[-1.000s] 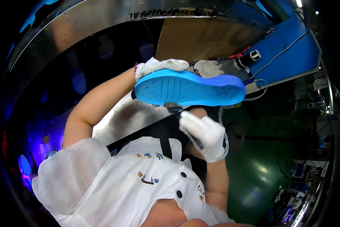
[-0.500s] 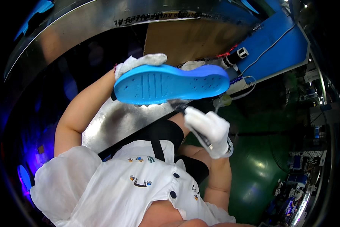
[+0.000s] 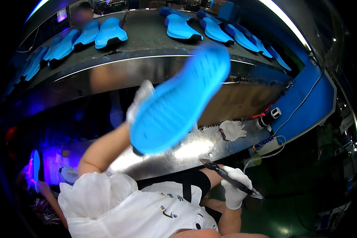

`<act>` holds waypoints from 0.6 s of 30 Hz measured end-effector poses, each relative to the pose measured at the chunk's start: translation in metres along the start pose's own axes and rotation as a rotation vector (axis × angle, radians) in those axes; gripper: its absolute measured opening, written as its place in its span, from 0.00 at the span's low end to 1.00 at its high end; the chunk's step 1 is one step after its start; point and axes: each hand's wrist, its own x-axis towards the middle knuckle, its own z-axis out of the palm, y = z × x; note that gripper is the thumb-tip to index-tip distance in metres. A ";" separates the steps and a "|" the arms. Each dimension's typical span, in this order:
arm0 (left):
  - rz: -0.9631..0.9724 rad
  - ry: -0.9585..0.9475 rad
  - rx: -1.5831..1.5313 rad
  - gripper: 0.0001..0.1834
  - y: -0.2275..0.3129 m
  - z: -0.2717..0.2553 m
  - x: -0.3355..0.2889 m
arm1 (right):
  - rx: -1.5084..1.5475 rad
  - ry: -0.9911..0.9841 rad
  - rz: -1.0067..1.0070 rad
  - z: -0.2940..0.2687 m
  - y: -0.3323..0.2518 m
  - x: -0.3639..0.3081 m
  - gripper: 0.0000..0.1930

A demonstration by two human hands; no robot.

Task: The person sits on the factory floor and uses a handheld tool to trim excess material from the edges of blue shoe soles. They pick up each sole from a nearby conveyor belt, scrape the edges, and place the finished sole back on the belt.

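A bright blue shoe sole (image 3: 174, 107), blurred by motion, is held up in front of me, tilted with one end towards the far right. My left hand (image 3: 140, 99), in a white glove, grips its left edge; most of the fingers are hidden behind the sole. Lower right, my right hand (image 3: 236, 186), also gloved in white, is closed round a slim black tool (image 3: 230, 177) with a flat tip. That tip points up and left, apart from the sole. Whether it is a knife or a brush cannot be made out.
Several blue soles (image 3: 111, 31) lie on a dark conveyor belt (image 3: 144, 35) beyond a metal edge. A loose white glove (image 3: 233, 130) rests on the metal shelf (image 3: 204, 146), near a black cylinder (image 3: 269, 117) and a cable. Another person's arm (image 3: 53, 202) shows at far left.
The sole has swung from level to steeply tilted, its right end moving up. My right hand has dropped away from its edge, with the black tool still in it. The belt has come into view.
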 end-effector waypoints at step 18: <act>-0.233 1.210 2.695 0.31 0.187 0.076 -0.021 | 0.065 -0.007 0.296 0.014 0.019 -0.019 0.15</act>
